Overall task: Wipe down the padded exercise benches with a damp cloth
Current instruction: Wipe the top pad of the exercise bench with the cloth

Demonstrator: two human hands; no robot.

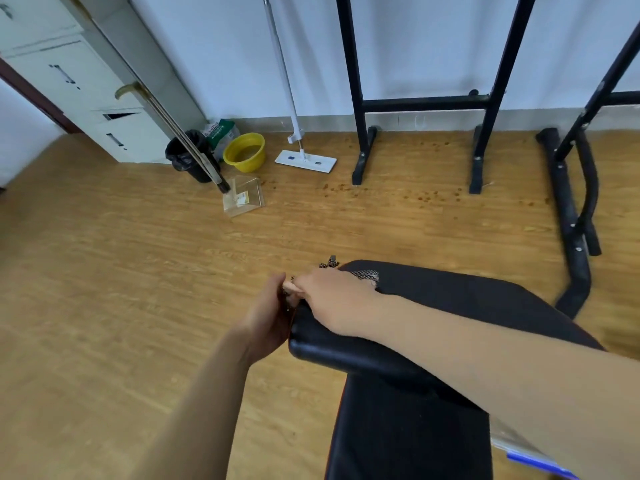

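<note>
I see left hand [268,315] and right hand [330,294] both gripping cloth [367,274] at bench [450,299] edge. Basin [242,165] holds water [246,152]; bin [187,161] bag-lined, contents hidden.

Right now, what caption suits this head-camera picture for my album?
Left hand and right hand grip a patterned cloth at the padded bench; yellow basin and mop beyond.

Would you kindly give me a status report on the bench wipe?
Left hand, right hand gripping cloth. Cloth at bench pad end. Nothing blocking.
</note>
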